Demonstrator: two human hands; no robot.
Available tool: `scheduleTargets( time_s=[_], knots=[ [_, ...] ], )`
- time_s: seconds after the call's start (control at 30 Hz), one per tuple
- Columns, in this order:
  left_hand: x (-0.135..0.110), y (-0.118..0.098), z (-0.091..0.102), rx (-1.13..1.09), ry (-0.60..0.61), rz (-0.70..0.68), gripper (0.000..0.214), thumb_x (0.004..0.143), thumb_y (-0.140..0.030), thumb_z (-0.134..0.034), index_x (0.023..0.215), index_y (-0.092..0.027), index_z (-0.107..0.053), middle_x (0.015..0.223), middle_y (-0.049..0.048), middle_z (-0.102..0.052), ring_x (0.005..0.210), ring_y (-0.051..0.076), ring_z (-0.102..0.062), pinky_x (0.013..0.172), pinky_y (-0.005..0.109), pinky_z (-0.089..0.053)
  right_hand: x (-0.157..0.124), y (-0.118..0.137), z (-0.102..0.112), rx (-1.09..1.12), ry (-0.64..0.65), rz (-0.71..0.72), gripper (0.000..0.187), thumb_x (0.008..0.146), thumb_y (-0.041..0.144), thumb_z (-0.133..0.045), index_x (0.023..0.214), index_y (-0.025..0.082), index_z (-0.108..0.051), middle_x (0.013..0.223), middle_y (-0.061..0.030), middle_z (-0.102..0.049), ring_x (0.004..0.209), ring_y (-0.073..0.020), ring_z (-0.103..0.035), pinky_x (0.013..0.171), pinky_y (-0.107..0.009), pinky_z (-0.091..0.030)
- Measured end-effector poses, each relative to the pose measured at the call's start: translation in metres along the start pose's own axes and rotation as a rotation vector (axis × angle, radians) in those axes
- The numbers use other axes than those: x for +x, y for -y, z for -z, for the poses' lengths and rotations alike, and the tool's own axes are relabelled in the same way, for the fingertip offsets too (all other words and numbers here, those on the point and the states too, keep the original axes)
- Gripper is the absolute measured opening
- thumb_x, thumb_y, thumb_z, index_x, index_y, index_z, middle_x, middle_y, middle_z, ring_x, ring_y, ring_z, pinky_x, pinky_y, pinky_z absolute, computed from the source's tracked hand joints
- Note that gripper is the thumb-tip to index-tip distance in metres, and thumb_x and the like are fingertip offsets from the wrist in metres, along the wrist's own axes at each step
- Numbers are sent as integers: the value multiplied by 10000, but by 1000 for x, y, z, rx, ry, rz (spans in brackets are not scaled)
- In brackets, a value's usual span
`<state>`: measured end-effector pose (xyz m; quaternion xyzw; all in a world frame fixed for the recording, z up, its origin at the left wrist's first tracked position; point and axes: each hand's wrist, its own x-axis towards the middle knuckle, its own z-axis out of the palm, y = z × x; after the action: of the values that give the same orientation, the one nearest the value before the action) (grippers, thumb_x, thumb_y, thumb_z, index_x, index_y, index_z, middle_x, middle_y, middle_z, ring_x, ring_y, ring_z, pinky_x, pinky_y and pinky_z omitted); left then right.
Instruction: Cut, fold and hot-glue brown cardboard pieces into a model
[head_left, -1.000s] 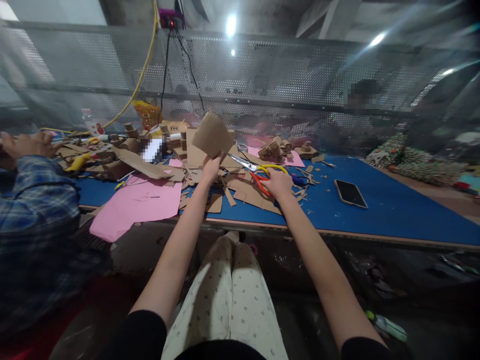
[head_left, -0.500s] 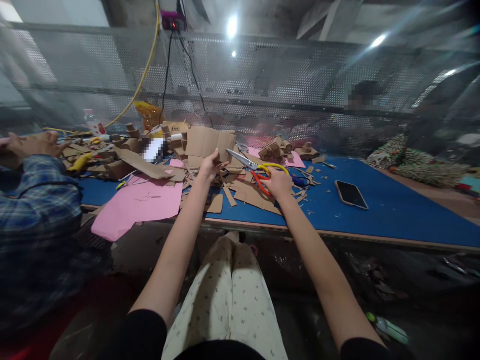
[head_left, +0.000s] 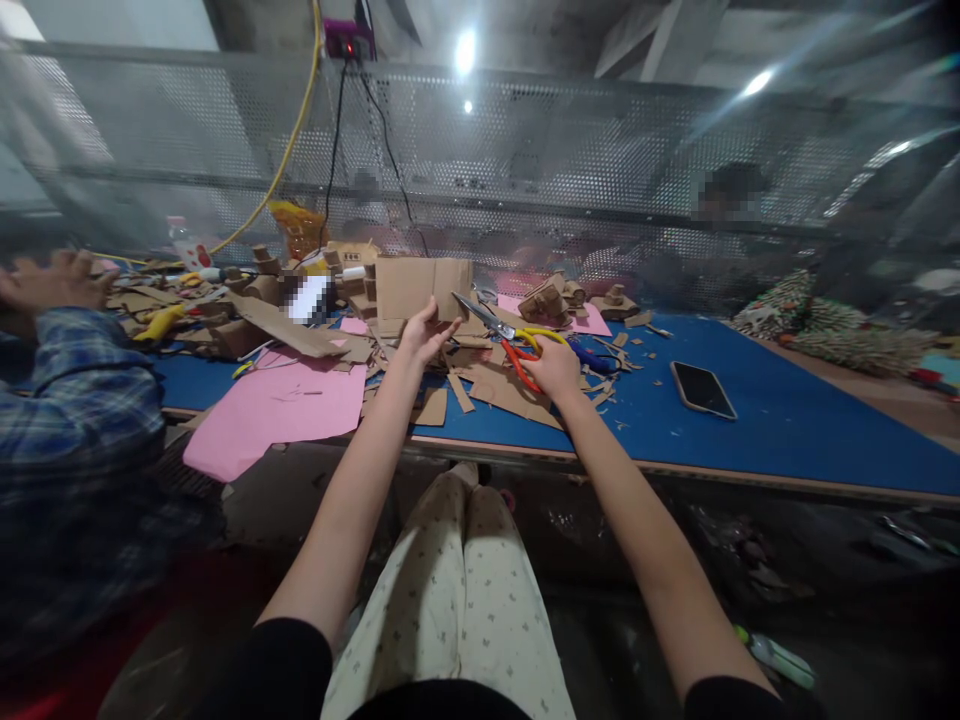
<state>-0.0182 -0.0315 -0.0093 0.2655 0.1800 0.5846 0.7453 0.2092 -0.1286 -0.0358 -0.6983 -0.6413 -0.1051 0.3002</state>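
Right hand [head_left: 559, 368]: fingers closed round the handles of metal scissors with one yellow and one red grip [head_left: 499, 325]; blades look together or nearly so, tips pointing away from the near edge and towards the left hand [head_left: 427, 335]. Left hand: thumb and fingers spread, palm partly up, apparently pinching nothing; cannot tell whether its back touches the creased brown cardboard panel [head_left: 405, 285] standing behind it, towards the far edge of the blue flat worktop [head_left: 780, 430]. Scissors are held above the worktop's littered stretch, well left of the black-screened phone [head_left: 703, 388]. Flat brown cardboard offcut [head_left: 517, 395] lies below them by the near edge; thin pink paper sheet [head_left: 277, 410] hangs over that edge further left. Step, as judged: a pause in cutting cardboard, tool ready, no workpiece gripped. Next move, as judged, calls for the left fingers to close on a piece and steady it, clear of the tips, before the blades open
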Motion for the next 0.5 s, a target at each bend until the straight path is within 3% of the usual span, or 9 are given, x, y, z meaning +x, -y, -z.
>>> scheduleTargets(
  time_s=[0.23, 0.33, 0.5],
  knots=[
    [0, 1, -1, -41, -14, 4, 176, 946, -204, -532, 831, -137, -647, 679, 23, -679, 598, 94, -630, 645, 208, -569, -1, 3, -2, 22, 29, 7, 456, 850, 554, -555, 1133, 221, -685, 1002, -104, -733, 893, -278, -667, 703, -325, -457],
    [0, 1, -1, -23, 0, -14, 164, 948, -199, -528, 874, -138, -660, 711, 27, -693, 635, 99, -646, 681, 217, -575, 0, 2, -3, 33, 30, -18, 514, 859, 605, -519, 1157, 213, -667, 1024, -117, -725, 925, -290, -665, 724, -334, -464],
    [1, 2, -2, 53, -55, -90, 172, 918, -191, -571, 768, -156, -647, 720, 20, -690, 661, 102, -649, 809, 278, -578, 0, 0, -6, 88, 82, -24, 750, 777, 779, -492, 1257, 207, -567, 1234, -130, -644, 1081, -333, -615, 793, -379, -481]
  ],
)
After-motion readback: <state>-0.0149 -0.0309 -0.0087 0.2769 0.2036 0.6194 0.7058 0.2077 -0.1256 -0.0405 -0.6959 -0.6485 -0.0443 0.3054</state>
